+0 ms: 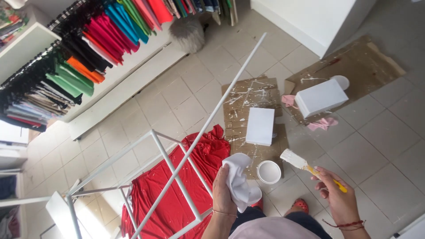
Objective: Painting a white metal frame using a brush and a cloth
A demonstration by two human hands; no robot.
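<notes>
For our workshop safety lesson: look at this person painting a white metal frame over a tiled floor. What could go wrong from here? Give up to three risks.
1. The paintbrush in the right hand is loaded with white paint and hangs over bare tiles, beyond the red cloth; it could drip there.
2. The open paint tub sits close to the person's red shoes; a step might knock it over.
3. The long white rod leans out across the floor; a bump could swing it towards the hanging clothes.
</notes>
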